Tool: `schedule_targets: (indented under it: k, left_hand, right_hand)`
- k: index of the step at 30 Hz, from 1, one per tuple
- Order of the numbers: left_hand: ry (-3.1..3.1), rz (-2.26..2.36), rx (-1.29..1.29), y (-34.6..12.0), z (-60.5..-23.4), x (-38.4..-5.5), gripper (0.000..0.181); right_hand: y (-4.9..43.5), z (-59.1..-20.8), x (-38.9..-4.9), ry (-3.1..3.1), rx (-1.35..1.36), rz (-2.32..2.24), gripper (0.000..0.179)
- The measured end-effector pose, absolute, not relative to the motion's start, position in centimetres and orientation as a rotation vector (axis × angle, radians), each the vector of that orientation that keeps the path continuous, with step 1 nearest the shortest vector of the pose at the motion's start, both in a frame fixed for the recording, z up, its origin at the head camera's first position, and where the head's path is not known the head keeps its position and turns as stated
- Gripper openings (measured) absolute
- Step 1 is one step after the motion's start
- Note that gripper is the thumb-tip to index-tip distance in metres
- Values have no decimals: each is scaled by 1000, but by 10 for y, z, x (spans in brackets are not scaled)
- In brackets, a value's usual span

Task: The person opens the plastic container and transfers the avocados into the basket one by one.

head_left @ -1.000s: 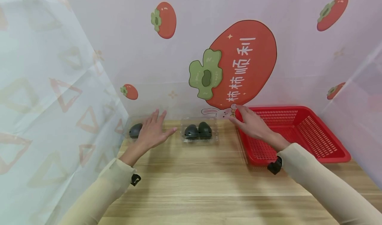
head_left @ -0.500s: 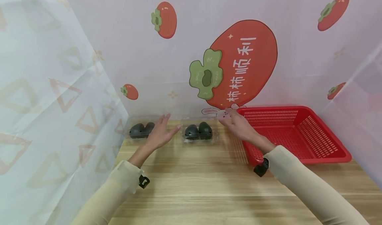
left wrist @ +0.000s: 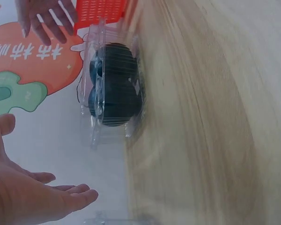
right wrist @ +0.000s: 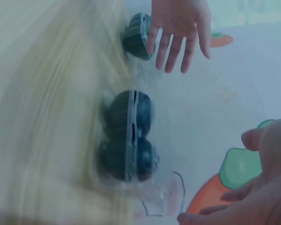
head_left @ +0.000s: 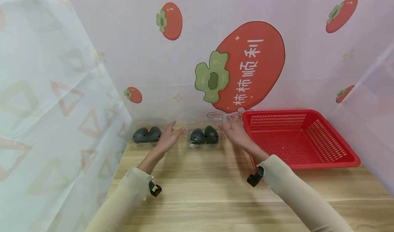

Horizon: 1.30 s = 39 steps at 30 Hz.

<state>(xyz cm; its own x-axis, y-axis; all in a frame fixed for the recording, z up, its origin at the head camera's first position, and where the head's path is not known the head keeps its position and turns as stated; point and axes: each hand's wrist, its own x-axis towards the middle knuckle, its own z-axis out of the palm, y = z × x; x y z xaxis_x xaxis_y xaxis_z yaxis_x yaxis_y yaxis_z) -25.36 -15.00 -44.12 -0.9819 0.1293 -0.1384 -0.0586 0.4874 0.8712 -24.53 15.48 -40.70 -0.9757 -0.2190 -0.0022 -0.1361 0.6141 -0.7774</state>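
Observation:
In the head view, a clear plastic box (head_left: 197,124) holding two dark green avocados (head_left: 211,135) lies on the table between my hands. My left hand (head_left: 167,141) hovers off its left side, fingers extended and thumb apart. On the other side my right hand (head_left: 238,134) reaches in, its fingertips overlapping the box's right end in this view. Both palms face inward. The left wrist view shows the same box (left wrist: 96,133) beyond my left hand (left wrist: 33,194). In the right wrist view, my right hand (right wrist: 257,187) is empty beside the box (right wrist: 130,126).
A second clear box (head_left: 143,123) with two avocados (head_left: 141,135) sits at the far left, just left of my left hand. To the right stands a red perforated basket (head_left: 326,165). A printed sheet (head_left: 191,64) rises behind the wooden table (head_left: 197,191).
Both hands have moved inward toward the middle box: the left rightward, the right leftward off the basket's edge. The left box has come out from behind the left hand.

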Motion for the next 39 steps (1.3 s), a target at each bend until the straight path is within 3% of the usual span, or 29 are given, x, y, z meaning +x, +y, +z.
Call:
schedule_targets:
  k: [14,39]
  left_hand:
    - [2226,1878,-134,-136,-460,-257,88]
    - [1945,2105,-131,-110,-488,-262,73]
  right_hand:
    - [143,-438,-244,2634,-102,-1459,80]
    - [125,-485,-254,2438,150,-1817,71]
